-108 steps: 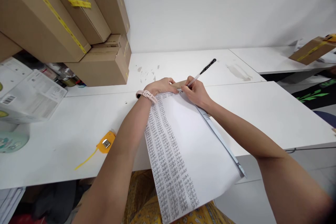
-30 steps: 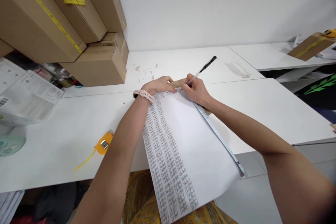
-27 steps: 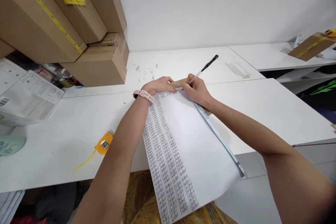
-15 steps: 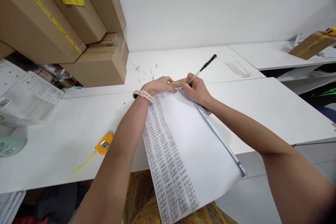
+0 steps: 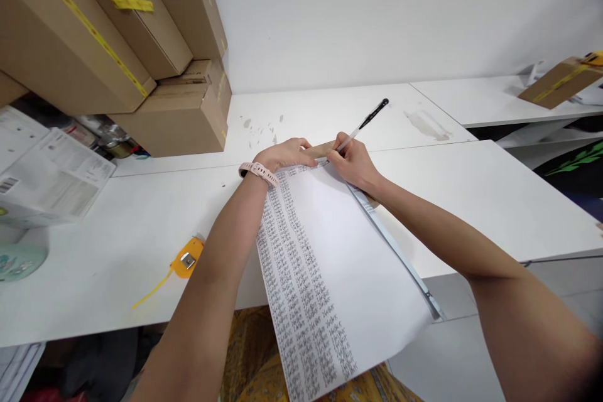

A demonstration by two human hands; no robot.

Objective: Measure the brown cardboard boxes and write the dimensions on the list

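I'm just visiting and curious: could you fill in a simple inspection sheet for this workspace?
Surface: white table, with greyish patches toward the back.
Job's things: pen, tip at the far end of the sheet; handwritten columns on the left, mostly blank on the right; near end overhangs the table.
Clutter: orange tape measure, tape partly out; stacked cardboard boxes at left.
Grips: left hand at the sheet's far edge, clasping or merely resting unclear; right hand holds the pen.
Cables: thin dark line along the table's right side, possibly a cable.
Surroundings: white wall behind.
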